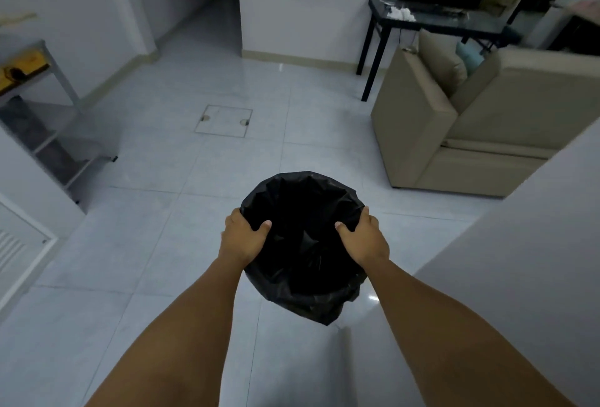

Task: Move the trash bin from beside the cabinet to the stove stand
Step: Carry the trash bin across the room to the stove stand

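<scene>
Gripping the trash bin [302, 244] rim, left hand [242, 237] and right hand [363, 239] fingers closed opposite; I see the stove stand [48, 133] ahead-left.

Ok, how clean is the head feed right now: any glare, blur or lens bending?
Head view: dim, bluish light; the black bag-lined trash bin reads as a near-featureless dark mass between the left hand and right hand; small glare spots on the glossy white floor tiles; wide-angle bending at the edges; the black side table looks soft and smeared.
</scene>
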`<action>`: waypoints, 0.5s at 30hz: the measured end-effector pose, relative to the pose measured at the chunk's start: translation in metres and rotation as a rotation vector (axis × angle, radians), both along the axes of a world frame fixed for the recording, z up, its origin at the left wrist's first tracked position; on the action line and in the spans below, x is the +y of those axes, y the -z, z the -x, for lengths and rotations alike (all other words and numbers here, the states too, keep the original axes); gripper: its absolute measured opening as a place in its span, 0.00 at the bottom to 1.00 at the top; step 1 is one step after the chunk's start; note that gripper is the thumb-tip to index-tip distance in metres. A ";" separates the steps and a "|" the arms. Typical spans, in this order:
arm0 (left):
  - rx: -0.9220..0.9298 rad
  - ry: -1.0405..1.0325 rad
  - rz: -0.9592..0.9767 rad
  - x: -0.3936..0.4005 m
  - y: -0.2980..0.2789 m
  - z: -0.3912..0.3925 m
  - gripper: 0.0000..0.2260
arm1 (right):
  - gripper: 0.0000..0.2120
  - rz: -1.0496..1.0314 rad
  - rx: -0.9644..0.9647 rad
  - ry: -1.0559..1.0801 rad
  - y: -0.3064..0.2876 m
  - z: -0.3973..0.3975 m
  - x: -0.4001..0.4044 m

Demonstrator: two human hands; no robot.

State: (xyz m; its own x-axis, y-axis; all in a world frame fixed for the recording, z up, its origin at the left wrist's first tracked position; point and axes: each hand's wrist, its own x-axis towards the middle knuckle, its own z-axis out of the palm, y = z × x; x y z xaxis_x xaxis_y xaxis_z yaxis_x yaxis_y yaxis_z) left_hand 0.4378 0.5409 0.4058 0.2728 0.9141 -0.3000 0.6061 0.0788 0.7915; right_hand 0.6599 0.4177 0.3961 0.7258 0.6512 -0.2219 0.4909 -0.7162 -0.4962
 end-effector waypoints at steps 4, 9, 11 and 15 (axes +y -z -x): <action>-0.023 -0.023 -0.008 0.054 0.001 -0.045 0.35 | 0.41 -0.010 -0.014 -0.014 0.000 -0.045 0.057; -0.034 -0.034 -0.009 0.140 0.003 -0.106 0.34 | 0.41 -0.006 -0.021 -0.017 -0.001 -0.105 0.146; -0.033 -0.033 0.007 0.178 0.000 -0.129 0.34 | 0.41 0.003 -0.017 -0.006 -0.003 -0.127 0.181; -0.031 -0.017 0.008 0.254 -0.007 -0.177 0.33 | 0.41 -0.002 -0.005 0.007 -0.008 -0.172 0.251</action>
State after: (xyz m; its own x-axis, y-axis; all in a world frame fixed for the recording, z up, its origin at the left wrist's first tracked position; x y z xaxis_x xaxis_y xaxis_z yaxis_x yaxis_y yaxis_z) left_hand 0.6151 0.7950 0.4133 0.2662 0.9163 -0.2991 0.5796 0.0958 0.8092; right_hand 0.8317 0.6682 0.4037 0.7313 0.6465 -0.2174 0.4881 -0.7187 -0.4952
